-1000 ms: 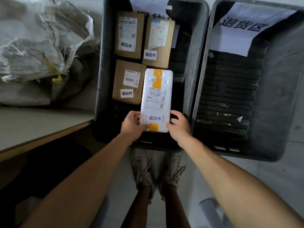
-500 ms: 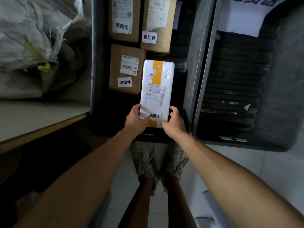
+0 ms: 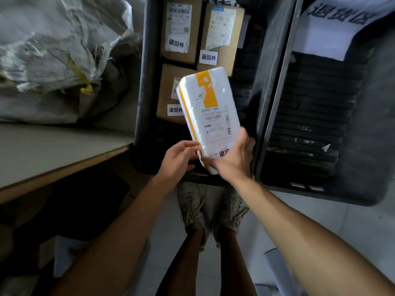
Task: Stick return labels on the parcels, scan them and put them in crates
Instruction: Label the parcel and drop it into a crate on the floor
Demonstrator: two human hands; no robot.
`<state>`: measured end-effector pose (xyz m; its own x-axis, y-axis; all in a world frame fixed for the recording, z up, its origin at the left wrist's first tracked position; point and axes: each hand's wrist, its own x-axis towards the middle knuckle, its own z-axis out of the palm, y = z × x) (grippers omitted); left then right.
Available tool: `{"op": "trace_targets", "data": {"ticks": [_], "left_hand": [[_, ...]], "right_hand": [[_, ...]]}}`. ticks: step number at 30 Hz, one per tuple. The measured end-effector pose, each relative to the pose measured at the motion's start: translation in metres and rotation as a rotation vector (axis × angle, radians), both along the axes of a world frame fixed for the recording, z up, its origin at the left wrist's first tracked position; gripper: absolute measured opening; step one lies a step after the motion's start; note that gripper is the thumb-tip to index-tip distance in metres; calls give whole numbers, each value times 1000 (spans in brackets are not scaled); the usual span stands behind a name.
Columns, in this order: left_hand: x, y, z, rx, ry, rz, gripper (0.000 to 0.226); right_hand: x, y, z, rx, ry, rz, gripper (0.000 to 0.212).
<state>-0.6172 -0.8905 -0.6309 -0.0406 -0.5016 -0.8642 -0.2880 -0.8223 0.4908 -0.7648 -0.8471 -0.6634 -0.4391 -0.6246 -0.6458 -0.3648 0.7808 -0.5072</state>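
Note:
A white parcel (image 3: 210, 112) with an orange stripe and a return label is tilted up over the near end of the left dark crate (image 3: 142, 86). My right hand (image 3: 234, 160) grips its near right corner, thumb across the label. My left hand (image 3: 178, 160) touches the parcel's near left edge with loosely bent fingers. Three brown cardboard parcels with return labels lie in that crate: one at the far left (image 3: 181, 28), one at the far right (image 3: 222, 37), one nearer (image 3: 168, 92), partly hidden by the white parcel.
A second dark crate (image 3: 367, 124) with a white sign stands to the right, holding no parcels. A crumpled woven sack (image 3: 53, 50) lies on the table (image 3: 53, 150) at the left. My feet stand on the pale floor below the crates.
The white parcel has tipped up on its left edge and swung left over the near cardboard parcel. My right hand has moved onto its label; my left hand has loosened to its edge.

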Motion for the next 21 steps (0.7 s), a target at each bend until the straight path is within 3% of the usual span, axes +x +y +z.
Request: {"op": "trace_targets", "data": {"ticks": [4, 7, 13, 21], "left_hand": [[26, -23, 5, -112, -78, 364, 57], [44, -32, -7, -142, -258, 417, 61], [56, -18, -33, -132, -616, -46, 36], [68, -7, -47, -169, -765, -333, 34]], "right_hand": [[-17, -9, 7, -188, 113, 380, 133], [-24, -13, 1, -137, 163, 659, 136], [-17, -11, -19, -10, 209, 925, 139], [2, -20, -43, 156, 200, 1016, 140]]}}
